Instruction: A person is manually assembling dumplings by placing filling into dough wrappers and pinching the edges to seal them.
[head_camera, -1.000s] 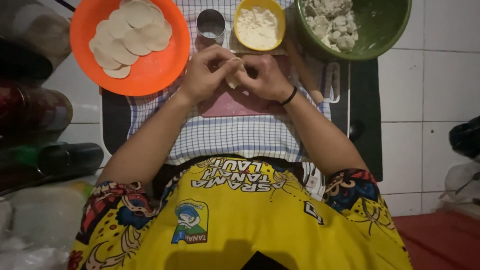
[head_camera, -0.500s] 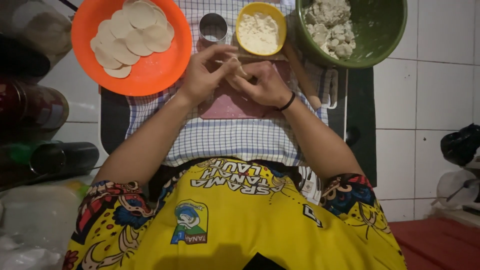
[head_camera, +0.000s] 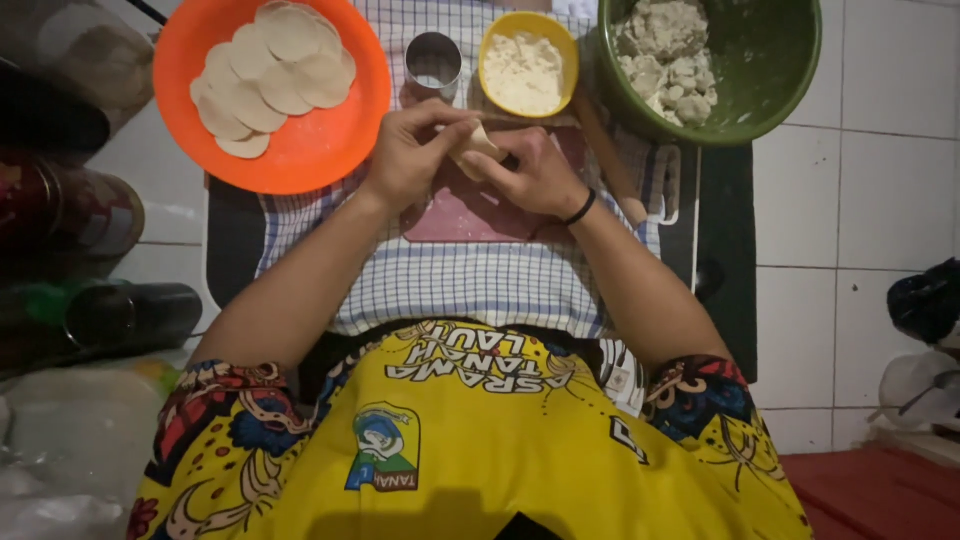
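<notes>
Pinched between both hands, a small piece of pale dough (head_camera: 478, 147) sits just above the pink board (head_camera: 470, 212), folded over on itself so it reads as a soft beige wedge with a creased edge; most of it is hidden by fingers. The left hand (head_camera: 412, 152) is curled nearly closed, its thumb and forefinger gripping the dough's left side. The right hand (head_camera: 535, 172), with a black band (head_camera: 580, 209) at the wrist, is curled the same way and grips the dough's right side, so the 2 hands touch around it.

The pink board lies on a blue-and-white checked cloth (head_camera: 450, 285) spread over a dark mat (head_camera: 232, 240) on the white-tiled floor (head_camera: 860, 190). Beyond the board, at its far edge, stand a small metal cup (head_camera: 433, 64) and, right of it, a yellow bowl (head_camera: 528, 62) of white flour. Far left of the board is an orange plate (head_camera: 290, 150) carrying several flat round dough discs (head_camera: 272, 72), overlapping one another. Far right of the board is a green bowl (head_camera: 760, 70) holding lumps of pale, crumbly filling (head_camera: 662, 55). A wooden rolling pin (head_camera: 608, 155) lies slantwise just right of the board, beside the right wrist.
</notes>
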